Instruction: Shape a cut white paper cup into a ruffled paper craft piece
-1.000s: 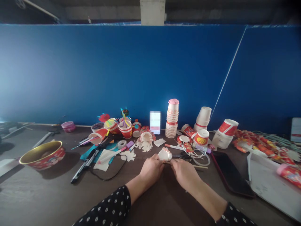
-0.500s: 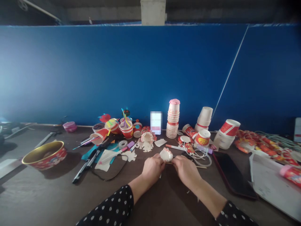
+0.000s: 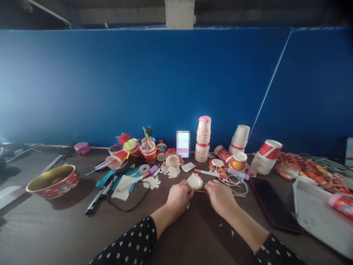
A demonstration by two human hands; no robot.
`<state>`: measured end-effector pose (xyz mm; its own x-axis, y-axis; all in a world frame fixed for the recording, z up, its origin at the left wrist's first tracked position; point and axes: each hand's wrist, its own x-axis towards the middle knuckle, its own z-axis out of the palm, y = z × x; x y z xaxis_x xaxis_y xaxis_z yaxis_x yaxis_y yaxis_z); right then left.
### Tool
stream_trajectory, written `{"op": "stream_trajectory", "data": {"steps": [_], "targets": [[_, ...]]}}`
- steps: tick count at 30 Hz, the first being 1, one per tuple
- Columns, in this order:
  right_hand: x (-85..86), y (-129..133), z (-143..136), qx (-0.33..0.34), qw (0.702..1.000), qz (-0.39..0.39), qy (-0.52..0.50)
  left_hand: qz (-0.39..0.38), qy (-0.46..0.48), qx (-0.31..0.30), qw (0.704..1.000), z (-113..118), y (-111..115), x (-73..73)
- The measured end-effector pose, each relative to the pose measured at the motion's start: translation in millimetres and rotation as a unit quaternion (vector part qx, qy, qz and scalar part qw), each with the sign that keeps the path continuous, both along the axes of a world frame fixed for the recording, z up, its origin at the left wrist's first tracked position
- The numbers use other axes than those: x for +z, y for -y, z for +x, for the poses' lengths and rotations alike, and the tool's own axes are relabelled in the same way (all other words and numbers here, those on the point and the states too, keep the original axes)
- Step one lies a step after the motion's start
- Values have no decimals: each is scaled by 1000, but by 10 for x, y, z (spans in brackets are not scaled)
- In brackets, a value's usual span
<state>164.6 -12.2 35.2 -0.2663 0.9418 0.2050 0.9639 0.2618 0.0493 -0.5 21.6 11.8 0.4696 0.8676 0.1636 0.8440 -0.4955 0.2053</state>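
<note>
A small white paper cup piece [image 3: 195,181] with a pinkish scalloped rim stands at the middle of the table, between my two hands. My left hand [image 3: 180,195] is closed at its left side, fingertips against its edge. Just to its right, my right hand [image 3: 219,195] is closed in a pinch, its fingertips a little away from the piece. A thin pale stick [image 3: 239,196] passes under my right hand. What the fingertips hold is too small to make out.
Behind stand a tall cup stack [image 3: 203,141] and a blurred lit screen [image 3: 183,144]. Decorated cups [image 3: 149,152], a gold-lined bowl [image 3: 53,182] and pens lie left. On the right are more cups [image 3: 238,162], a dark phone [image 3: 273,204] and white sheets [image 3: 322,217].
My right hand has shifted slightly to the right, widening the gap to the cup piece. The thin stick has moved right with it. My left hand has barely moved.
</note>
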Motion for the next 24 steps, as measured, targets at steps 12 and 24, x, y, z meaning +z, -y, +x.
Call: {"op": "stream_trajectory", "data": {"steps": [12,24], "targets": [[63,19,219,28,998,-25,-41,17,17,-4,1000,-1,9,-17],[-148,-99,-153,142,978,58,-140,-6,23,-13,1000,-19,11,5]]}}
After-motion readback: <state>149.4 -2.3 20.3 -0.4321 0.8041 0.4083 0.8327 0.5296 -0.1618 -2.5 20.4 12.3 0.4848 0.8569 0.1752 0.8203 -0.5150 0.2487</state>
